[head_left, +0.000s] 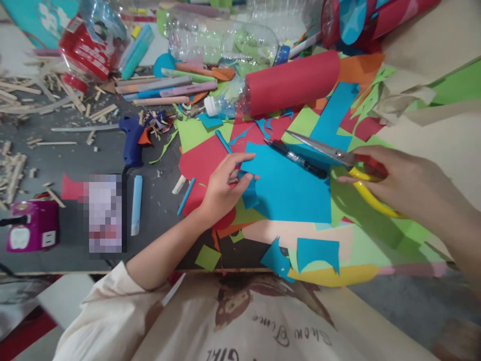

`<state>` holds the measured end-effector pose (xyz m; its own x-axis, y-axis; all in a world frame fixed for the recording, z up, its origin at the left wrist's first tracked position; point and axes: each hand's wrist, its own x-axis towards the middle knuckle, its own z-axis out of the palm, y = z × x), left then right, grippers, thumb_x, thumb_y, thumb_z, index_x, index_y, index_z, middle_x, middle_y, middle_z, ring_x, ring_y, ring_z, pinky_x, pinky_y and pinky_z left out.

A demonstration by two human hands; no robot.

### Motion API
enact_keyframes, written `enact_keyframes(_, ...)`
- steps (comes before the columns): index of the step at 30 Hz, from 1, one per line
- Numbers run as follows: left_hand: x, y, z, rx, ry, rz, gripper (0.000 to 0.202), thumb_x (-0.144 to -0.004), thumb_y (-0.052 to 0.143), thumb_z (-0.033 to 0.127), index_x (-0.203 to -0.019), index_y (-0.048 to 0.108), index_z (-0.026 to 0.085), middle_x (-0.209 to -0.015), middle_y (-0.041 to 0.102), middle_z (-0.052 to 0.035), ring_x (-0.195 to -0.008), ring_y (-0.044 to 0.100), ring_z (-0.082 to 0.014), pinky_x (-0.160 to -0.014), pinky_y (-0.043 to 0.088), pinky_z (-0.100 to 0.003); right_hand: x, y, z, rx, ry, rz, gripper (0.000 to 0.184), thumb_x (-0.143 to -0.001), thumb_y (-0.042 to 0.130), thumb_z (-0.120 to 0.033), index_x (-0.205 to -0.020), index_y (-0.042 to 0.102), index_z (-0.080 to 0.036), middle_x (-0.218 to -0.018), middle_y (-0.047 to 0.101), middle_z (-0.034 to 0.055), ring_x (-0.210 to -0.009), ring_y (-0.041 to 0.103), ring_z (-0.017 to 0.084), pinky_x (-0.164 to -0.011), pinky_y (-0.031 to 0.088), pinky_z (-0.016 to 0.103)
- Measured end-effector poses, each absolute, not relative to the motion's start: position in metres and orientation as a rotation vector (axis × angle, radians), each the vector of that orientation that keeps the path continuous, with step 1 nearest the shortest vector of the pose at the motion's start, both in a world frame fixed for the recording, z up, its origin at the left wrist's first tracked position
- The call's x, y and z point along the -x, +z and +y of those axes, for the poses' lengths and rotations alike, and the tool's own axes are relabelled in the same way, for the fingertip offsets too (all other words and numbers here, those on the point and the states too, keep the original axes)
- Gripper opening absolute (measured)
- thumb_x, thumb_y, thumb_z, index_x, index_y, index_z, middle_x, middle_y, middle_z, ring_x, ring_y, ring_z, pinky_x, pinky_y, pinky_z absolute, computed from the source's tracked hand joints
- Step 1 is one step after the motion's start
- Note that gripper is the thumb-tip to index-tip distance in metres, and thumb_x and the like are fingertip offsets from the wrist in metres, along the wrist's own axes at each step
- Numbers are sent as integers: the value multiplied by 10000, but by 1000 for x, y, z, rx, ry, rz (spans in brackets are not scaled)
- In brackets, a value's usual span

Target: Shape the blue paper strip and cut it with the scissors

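Crowded on every side: left hand (225,188) pinching the left edge of a blue paper sheet (289,190), grip closed on that edge with thumb above and fingers curled under. Right hand (406,183) wrapped shut around the yellow handles of scissors (330,153), blades nearly together and pointing left over the sheet's upper right edge. Little open room around the sheet; bare grey desk (93,155) only to the left, past a red paper piece (201,163).

Sheet flat, bright blue, roughly rectangular, with a small flap hanging near the pinching fingers. Black pen (296,159) lying across its top edge, just below the blades.

Beyond, a red paper roll (293,82) around a plastic bottle, a blue glue gun (131,140), scattered wooden sticks (22,93) and green, orange and pink scraps.
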<state>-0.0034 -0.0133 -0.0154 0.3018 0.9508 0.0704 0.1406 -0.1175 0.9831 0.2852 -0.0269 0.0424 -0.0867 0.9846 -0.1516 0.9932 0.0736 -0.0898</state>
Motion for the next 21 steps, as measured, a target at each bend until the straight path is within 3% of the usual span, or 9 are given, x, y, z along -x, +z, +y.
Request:
enact_keyframes(2, 5, -15, -12, -1677, 970, 1033, 294, -894, 475, 339, -1149, 550, 214, -1155, 593, -79, -1008, 624, -173, -829, 522, -284, -295, 38, -23, -2091, -255, 2205, 297, -762, 612, -346, -1036, 595, -231, -755, 636, 53, -663, 598, 204, -536, 411, 267)
enact_keyframes(4, 6, -14, -11, -1779, 980, 1024, 338, -921, 422, 374, -1192, 535, 206, -1205, 595, -93, -1130, 563, -194, -944, 468, -323, -304, 32, -21, -2039, -275, 2249, 299, -762, 613, -266, -1057, 590, -230, -849, 665, 74, -746, 611, 211, -598, 432, 270)
enact_keyframes(7, 7, -13, -11, -1772, 962, 1048, 401, -937, 370, 414, -1255, 496, 205, -1250, 582, -98, -1149, 550, -203, -947, 463, -334, -312, 29, -23, -1923, -215, 2400, 358, -787, 597, -257, -1140, 572, -201, -943, 681, 96, -808, 625, 216, -637, 457, 272)
enact_keyframes(9, 8, -14, -10, -1723, 955, 1061, 426, -931, 375, 437, -1278, 480, 213, -1274, 565, -103, -1131, 563, -210, -918, 481, -338, -308, 36, -28, -1824, 45, 2451, 379, -821, 570, -301, -1168, 567, -149, -960, 677, 124, -831, 629, 245, -612, 456, 297)
enact_keyframes(11, 8, -16, -10, -1673, 966, 1065, 437, -920, 392, 453, -1290, 472, 236, -1331, 522, -105, -1175, 540, -221, -936, 478, -347, -298, 48, -32, -1734, 337, 2386, 326, -880, 480, -317, -1122, 598, -133, -929, 680, 129, -811, 633, 267, -519, 413, 320)
enact_keyframes(14, 9, -20, -9, -1608, 966, 1039, 459, -902, 425, 463, -1316, 442, 265, -1422, 431, -92, -1286, 456, -244, -994, 454, -371, -276, 58, -38, -1736, 432, 2513, 278, -902, 440, -288, -1012, 631, -118, -920, 693, 135, -816, 651, 252, -528, 436, 313)
enact_keyframes(16, 10, -21, -9, -1572, 946, 991, 481, -898, 440, 452, -1341, 411, 267, -1455, 389, -88, -1327, 411, -261, -1014, 445, -396, -257, 54, -40, -1734, 179, 2756, 237, -903, 453, -304, -968, 625, -154, -942, 697, 113, -833, 657, 221, -628, 489, 303)
enact_keyframes(21, 12, -18, -11, -1598, 958, 872, 484, -900, 454, 403, -1367, 389, 291, -1476, 363, -72, -1351, 376, -278, -1054, 415, -425, -204, 23, -40, -1729, -1012, 2813, 318, -844, 552, -376, -1115, 500, -219, -1162, 616, 95, -1063, 595, 245, -853, 487, 387)
